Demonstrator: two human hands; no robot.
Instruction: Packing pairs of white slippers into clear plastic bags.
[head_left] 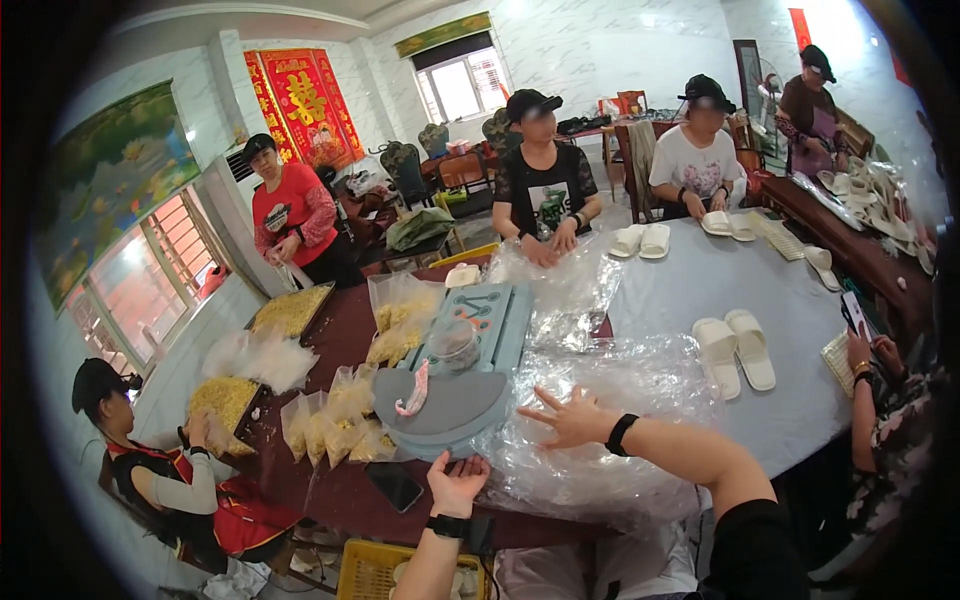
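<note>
My left hand is turned palm up at the front edge of a blue-grey tabletop machine with a rounded grey plate. Its fingers curl slightly and nothing shows in them. Fingers spread, my right hand reaches over a heap of clear plastic bags just right of the machine; whether it presses on them I cannot tell. On the machine lie a pink patterned strip and a clear round tub. A dark phone rests left of my left hand.
Filled clear bags stand to the left, beside trays of yellow pieces. Cream slippers are on the grey tabletop to the right. Below the table edge is a yellow basket. Several people work around the table.
</note>
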